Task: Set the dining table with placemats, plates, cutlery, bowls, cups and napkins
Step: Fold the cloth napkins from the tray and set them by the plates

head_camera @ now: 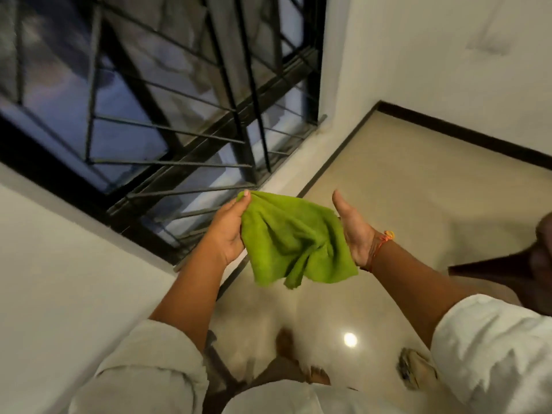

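Note:
A crumpled green cloth napkin [291, 239] hangs in the air between my two hands, above the floor. My left hand [228, 231] pinches its upper left corner between thumb and fingers. My right hand [354, 228] is at the cloth's right edge, palm turned toward me with the thumb pointing up; its fingers are hidden behind the cloth, so whether they grip it is not visible. No table, plates or cutlery are in view.
A barred dark window [167, 109] fills the upper left, set in a white wall. The glossy beige floor [403, 174] runs to a dark skirting at the right. A dark wooden furniture edge [507, 264] juts in at right. My bare feet [316, 373] stand below.

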Demonstrator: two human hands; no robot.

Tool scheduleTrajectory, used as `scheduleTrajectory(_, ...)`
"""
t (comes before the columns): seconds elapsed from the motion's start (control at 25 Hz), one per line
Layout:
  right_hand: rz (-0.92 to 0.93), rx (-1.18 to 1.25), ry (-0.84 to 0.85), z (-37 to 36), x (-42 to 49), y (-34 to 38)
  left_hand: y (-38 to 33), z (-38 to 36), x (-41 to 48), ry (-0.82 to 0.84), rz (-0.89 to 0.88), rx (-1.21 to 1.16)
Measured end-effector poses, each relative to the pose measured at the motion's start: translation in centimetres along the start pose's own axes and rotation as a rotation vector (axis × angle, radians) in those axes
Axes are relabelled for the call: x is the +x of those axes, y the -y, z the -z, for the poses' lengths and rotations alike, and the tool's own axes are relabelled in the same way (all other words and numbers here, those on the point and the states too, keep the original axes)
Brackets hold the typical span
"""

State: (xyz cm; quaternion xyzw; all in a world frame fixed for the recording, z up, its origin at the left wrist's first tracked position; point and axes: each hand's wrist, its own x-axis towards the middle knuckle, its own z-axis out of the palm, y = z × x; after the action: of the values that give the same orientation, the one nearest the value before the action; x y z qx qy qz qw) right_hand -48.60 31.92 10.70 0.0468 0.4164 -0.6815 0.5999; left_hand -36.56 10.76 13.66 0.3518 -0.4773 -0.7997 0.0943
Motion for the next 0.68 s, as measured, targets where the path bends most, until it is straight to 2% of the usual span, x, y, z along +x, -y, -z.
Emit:
scheduleTrajectory(0.16, 0.085, 0.124, -0.048, 3.1, -0.6, 2.4, -1.0, -4.5, 5.7, 0.037, 0.104, -0.125)
scheduleTrajectory(0.32, 0.300, 0.332, 0.011, 4.4, 0.2, 6.4, -2.5, -6.7, 11.9, 0.128, 0.181, -0.143)
scheduleTrajectory(0.4, 0.405, 0.350, 0.016, 4.5, 0.5, 8.3, -3.4, -7.4, 14.3, 0.205, 0.183, -0.128)
scheduleTrajectory(0.52, 0.525, 0.293, -0.161, 5.6, 0.3, 10.2, -4.0, -8.8, 16.9, 0.345, 0.198, -0.058)
scheduleTrajectory(0.68, 0.599, 0.076, -0.511, 7.9, -1.4, 11.6, -3.6, -12.5, 19.5, 0.470, 0.277, 0.008)
